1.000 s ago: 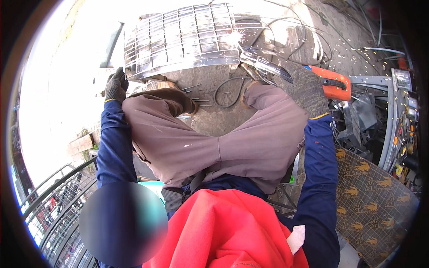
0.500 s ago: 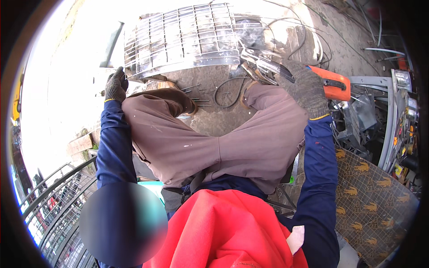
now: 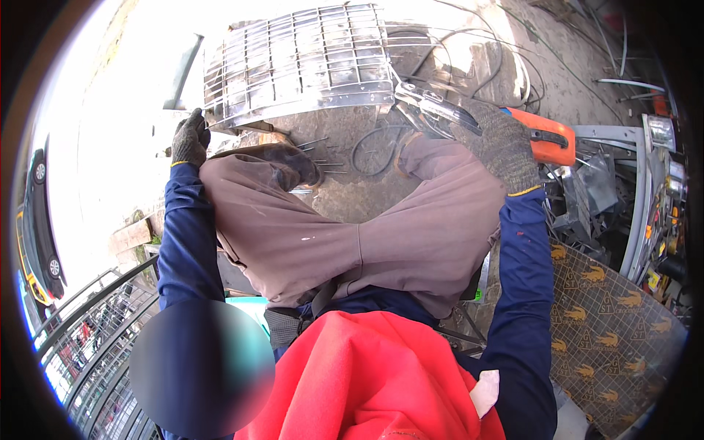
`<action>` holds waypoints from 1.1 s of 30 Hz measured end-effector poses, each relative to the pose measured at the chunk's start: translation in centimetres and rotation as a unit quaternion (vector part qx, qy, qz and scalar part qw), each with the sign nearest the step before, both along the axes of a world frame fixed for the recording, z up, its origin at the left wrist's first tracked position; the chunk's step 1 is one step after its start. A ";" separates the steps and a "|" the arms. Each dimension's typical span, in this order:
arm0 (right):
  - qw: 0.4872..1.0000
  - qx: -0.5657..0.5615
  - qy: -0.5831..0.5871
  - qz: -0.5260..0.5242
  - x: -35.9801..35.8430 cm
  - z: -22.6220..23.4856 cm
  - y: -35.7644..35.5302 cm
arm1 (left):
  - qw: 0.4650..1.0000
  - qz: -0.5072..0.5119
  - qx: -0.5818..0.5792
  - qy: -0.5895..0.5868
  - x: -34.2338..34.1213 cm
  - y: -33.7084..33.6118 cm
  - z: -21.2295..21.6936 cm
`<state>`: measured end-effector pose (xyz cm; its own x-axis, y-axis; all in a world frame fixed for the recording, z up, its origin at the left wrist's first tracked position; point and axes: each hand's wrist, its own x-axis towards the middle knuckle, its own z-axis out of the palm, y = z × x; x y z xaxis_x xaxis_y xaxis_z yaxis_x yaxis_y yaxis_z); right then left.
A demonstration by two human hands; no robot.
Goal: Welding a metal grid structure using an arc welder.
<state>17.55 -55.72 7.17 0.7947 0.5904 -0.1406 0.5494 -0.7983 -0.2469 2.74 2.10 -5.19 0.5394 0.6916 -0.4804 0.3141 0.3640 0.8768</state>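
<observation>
In front of my knees lies a wire grid [image 3: 297, 55] on a shiny metal sheet [image 3: 315, 101]. My left hand [image 3: 191, 139], in a dark knit glove, is at the grid's near left corner, its fingers curled against the edge. My right hand [image 3: 500, 143], gloved the same, is wrapped round the dark handle of a silver, plier-like tool that looks like a welding electrode holder [image 3: 429, 101]. Its jaws point at the grid's right corner, and a thin rod seems to run from them to the wires. The glove hides most of the handle.
An orange machine case [image 3: 551, 138] with a black handle stands right of my right hand. Cables [image 3: 499, 51] loop across the ground beyond. Thin rods [image 3: 323, 163] lie between my feet. Metal scraps [image 3: 587, 194] and a patterned brown board [image 3: 609, 330] are at the right, black railings [image 3: 110, 337] at the left.
A dark car has come into view at the far left. The electrode holder has shifted very slightly; my hands stay nearly in place.
</observation>
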 end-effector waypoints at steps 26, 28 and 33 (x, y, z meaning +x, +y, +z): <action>0.997 0.072 -0.009 -0.015 -0.2 0.3 0.4 | 1.000 0.009 0.002 -0.022 -0.4 0.2 -0.5; 0.998 0.050 -0.024 -0.008 0.0 -0.2 0.2 | 0.981 -0.088 0.163 -0.056 -0.9 0.0 -1.0; 1.000 0.008 -0.027 -0.009 -0.2 0.3 0.3 | 1.000 0.011 -0.004 -0.012 0.1 -0.6 0.2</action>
